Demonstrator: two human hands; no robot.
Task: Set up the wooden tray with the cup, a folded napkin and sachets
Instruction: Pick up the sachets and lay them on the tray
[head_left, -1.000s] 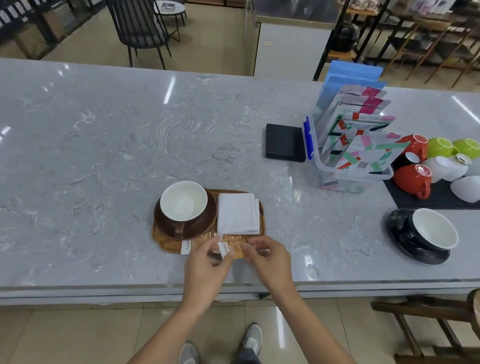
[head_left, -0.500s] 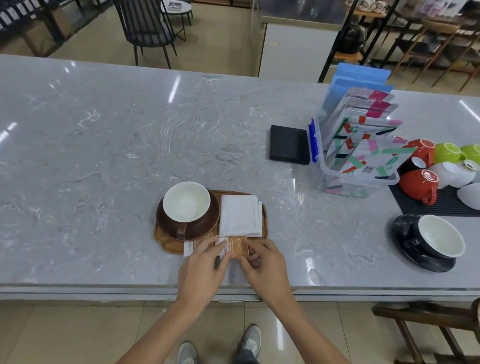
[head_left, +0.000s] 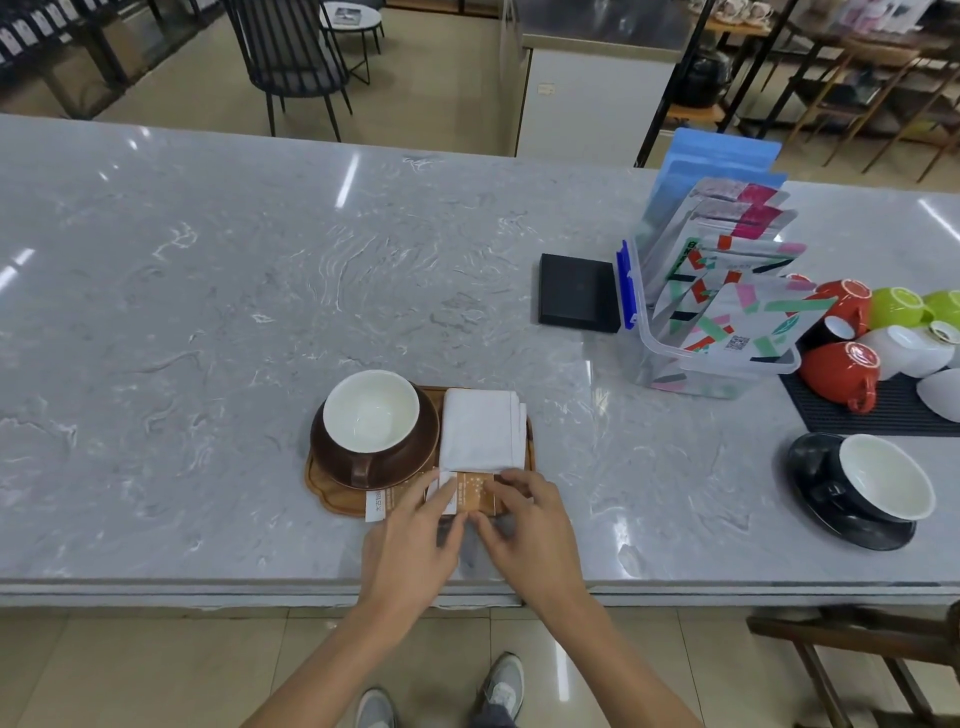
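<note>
A wooden tray (head_left: 332, 499) lies near the front edge of the marble counter. On its left stands a brown cup (head_left: 371, 423) with a white inside, on a brown saucer. A folded white napkin (head_left: 480, 431) covers the tray's right half. Orange-and-white sachets (head_left: 475, 493) lie along the tray's front edge, one white end (head_left: 375, 505) sticking out at the left. My left hand (head_left: 415, 540) and my right hand (head_left: 524, 525) both pinch the sachets from the front, fingertips close together on them.
A black cup on a black saucer (head_left: 872, 491) stands at the right. Behind it a black mat (head_left: 883, 410) carries red, green and white cups. A clear bin (head_left: 711, 358) of pouches and a flat black box (head_left: 576, 293) stand further back. A wooden chair (head_left: 857, 654) is at the lower right.
Both hands have pushed forward a little, moving the sachets further onto the tray's front edge, up against the napkin. Cup and napkin have not moved.
</note>
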